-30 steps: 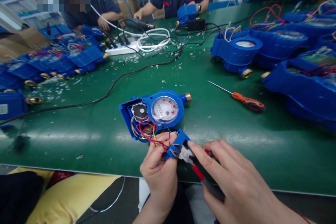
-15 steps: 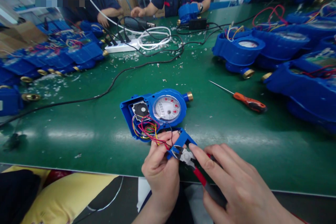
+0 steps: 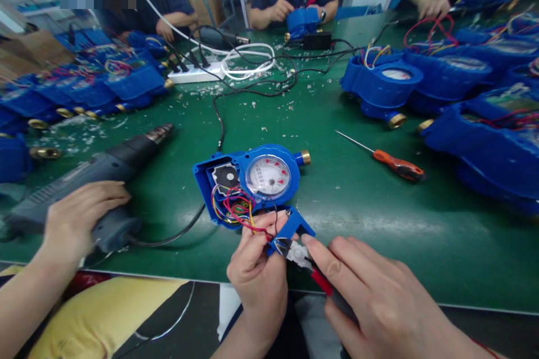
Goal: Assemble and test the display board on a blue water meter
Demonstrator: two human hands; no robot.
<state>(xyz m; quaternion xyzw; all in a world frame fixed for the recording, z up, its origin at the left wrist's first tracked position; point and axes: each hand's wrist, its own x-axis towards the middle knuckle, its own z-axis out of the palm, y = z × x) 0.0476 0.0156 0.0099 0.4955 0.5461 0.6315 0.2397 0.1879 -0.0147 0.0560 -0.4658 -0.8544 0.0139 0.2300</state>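
An opened blue water meter [image 3: 248, 179] lies on the green table [image 3: 357, 224], its dial up and coloured wires [image 3: 236, 207] spilling from the left compartment. My left hand [image 3: 257, 269] pinches the wires and a small blue cover piece [image 3: 295, 227] just below the meter. My right hand [image 3: 379, 297] grips red-handled pliers [image 3: 305, 261], whose jaws sit at the wire ends beside my left fingers.
A neighbour's hand [image 3: 78, 219] at the left holds a dark heat gun [image 3: 105, 171] on the table, its cord running back. An orange screwdriver [image 3: 389, 162] lies to the right. Several blue meters [image 3: 381, 81] line both sides. Other workers sit at the far edge.
A neighbour's hand has come in from the left and put a dark heat gun on the table, dragging its cord nearer. My hands and the meter have barely moved.
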